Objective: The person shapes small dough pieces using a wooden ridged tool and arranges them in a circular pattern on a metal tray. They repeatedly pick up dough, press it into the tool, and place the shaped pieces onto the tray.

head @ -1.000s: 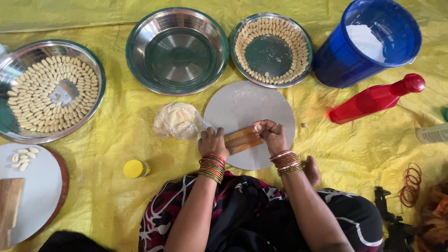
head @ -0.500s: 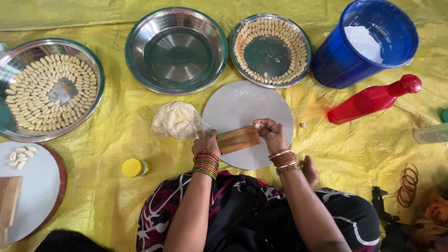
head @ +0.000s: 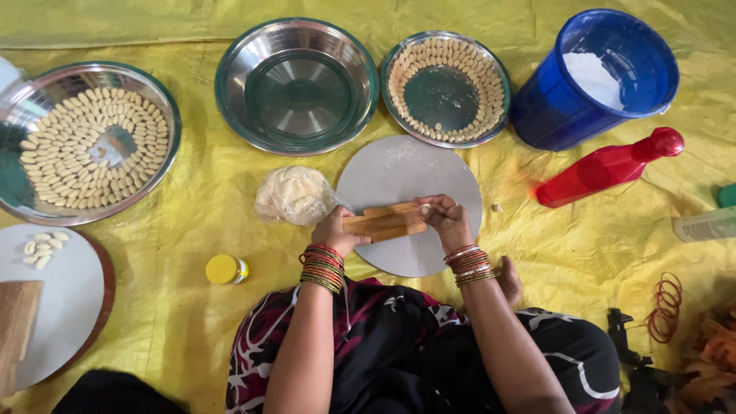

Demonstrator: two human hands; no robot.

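Observation:
My left hand [head: 337, 230] grips the left end of a small ridged wooden board [head: 385, 222] held over a round pale rolling disc [head: 399, 172]. My right hand [head: 445, 216] rests at the board's right end, fingers pinched on a small bit of dough [head: 424, 208] against the ridges. A lump of dough in clear plastic [head: 294, 195] lies just left of the disc. Both wrists wear stacks of red and gold bangles.
Steel plates sit beyond: one full of shaped dough pieces [head: 84, 146], an empty one [head: 297, 86], one ringed with pieces [head: 446, 86]. A blue tub of flour [head: 594, 77], a red bottle [head: 606, 167], a small yellow lid [head: 224, 269] and a white disc with a few pieces [head: 54, 307] lie around on yellow sheeting.
My hands and the wooden board stay over the disc with only slight shifts. My right fingers have worked along the board's right end.

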